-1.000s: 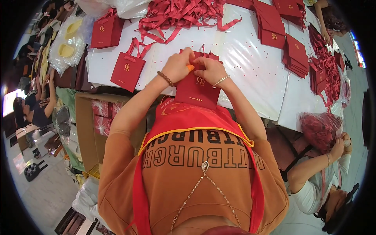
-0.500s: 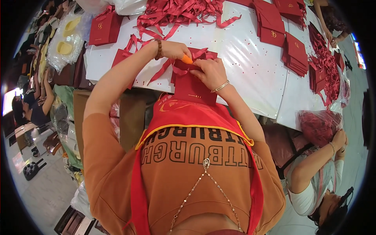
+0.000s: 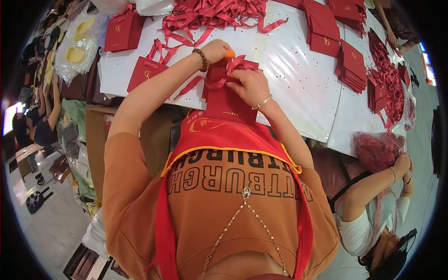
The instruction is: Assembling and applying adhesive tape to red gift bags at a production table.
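Observation:
A red paper bag [image 3: 228, 102] lies at the near edge of the white table, in front of my apron. My left hand [image 3: 215, 50] is closed above the bag's top, with a small orange object [image 3: 229, 54] at its fingertips; its exact kind does not show. A red ribbon [image 3: 235, 65] loops up by the bag's upper edge. My right hand [image 3: 252, 86] is closed at that edge, its fingers pinching the ribbon against the bag. The fingertips partly hide where the ribbon meets the paper.
Another red bag with ribbon [image 3: 145, 73] lies to the left, and one [image 3: 123, 33] stands farther back. A heap of red ribbons [image 3: 210, 18] covers the far middle. Stacked red bags [image 3: 351, 65] lie at right. A co-worker's hands [image 3: 402, 167] hold a plastic-wrapped red bundle [image 3: 379, 148].
My left hand, with the orange object, has moved up and away from my right hand. My right hand has stayed nearly in place at the bag.

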`<action>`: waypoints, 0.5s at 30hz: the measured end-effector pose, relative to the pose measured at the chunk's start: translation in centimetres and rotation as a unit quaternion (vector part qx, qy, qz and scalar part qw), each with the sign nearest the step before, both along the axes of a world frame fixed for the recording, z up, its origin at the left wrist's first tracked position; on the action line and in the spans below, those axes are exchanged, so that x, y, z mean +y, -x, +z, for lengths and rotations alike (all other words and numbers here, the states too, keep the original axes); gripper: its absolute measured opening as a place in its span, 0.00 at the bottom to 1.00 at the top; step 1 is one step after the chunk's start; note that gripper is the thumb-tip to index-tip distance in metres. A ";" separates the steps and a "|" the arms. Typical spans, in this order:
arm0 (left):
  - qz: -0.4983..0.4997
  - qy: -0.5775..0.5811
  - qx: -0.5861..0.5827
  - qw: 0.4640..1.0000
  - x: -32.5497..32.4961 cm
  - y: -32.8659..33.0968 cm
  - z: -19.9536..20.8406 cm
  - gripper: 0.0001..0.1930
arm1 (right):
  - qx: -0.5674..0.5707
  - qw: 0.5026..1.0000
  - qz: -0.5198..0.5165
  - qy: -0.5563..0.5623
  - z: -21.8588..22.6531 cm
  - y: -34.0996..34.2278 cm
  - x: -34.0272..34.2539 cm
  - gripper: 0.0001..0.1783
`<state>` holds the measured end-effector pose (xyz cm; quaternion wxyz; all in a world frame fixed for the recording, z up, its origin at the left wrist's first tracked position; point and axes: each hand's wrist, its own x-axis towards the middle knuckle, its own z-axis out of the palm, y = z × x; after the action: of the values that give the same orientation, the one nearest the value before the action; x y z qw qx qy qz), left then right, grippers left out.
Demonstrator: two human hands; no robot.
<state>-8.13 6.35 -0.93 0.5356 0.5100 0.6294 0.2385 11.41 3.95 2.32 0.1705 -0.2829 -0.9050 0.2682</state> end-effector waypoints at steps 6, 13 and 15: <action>0.138 0.119 -0.083 0.980 -3.5 0.0 1.7 0.20 | 0.033 0.992 -0.081 0.087 -0.9 -0.1 0.5 0.13; -0.052 -0.029 -0.076 0.995 -9.9 1.5 2.4 0.36 | -0.052 0.993 -0.060 0.086 -0.9 0.2 1.2 0.16; -0.031 0.057 -0.082 0.995 -11.1 2.3 5.6 0.36 | -0.092 0.986 -0.084 0.111 -1.4 0.0 1.4 0.17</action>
<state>-10.39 -4.72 4.68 0.6208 0.4765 0.5799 0.2264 11.38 5.32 0.95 0.0763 -0.3988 -0.8544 0.3242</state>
